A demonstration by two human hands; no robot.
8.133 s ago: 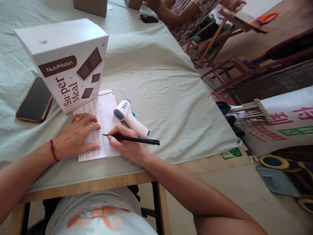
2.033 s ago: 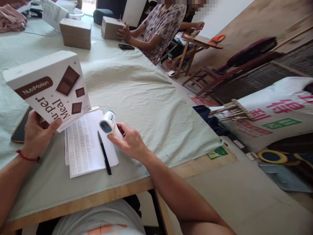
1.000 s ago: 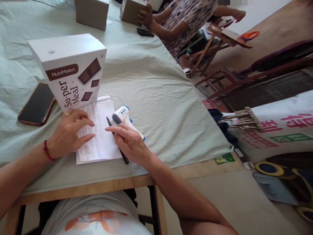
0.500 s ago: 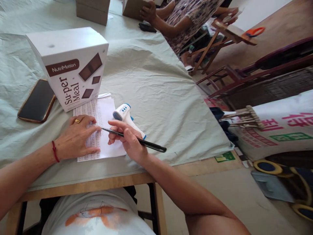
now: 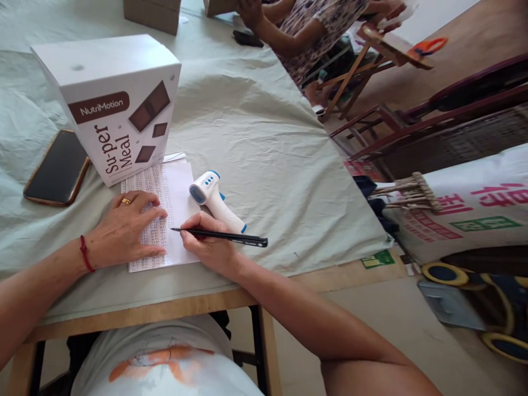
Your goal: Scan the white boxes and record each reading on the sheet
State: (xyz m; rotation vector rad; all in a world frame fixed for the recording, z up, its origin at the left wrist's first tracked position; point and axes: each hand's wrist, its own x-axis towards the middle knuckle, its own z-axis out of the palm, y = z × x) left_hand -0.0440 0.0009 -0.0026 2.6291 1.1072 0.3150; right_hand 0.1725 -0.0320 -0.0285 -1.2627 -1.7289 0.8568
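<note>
My left hand [image 5: 130, 231] lies spread on the written part of a white sheet of paper [image 5: 180, 198], its fingers apart. Rows of small handwriting cover the left side of the sheet, and the right side is blank. My right hand [image 5: 210, 242] rests at the sheet's right edge, fingers closed round a black pen [image 5: 231, 236]. The pen's tip points left, close to the edge of the writing; whether it touches the paper I cannot tell. Just beyond my right hand lies a white and blue infrared thermometer [image 5: 214, 199]. A white NutriMotion box [image 5: 119, 118] stands at the paper's far edge.
A smartphone [image 5: 58, 168] lies left of the box on the cloth-covered table [image 5: 264, 143]. Cardboard boxes [image 5: 152, 15] and a dark object [image 5: 247, 38] are at the back, near another person's arm [image 5: 284, 44]. On the right are a wooden chair [image 5: 396, 129] and a white sack [image 5: 474, 203].
My right hand has moved down and turned the pen flatter, its tip now lower on the page. My left hand stays spread on the paper. The view has shifted slightly.
</note>
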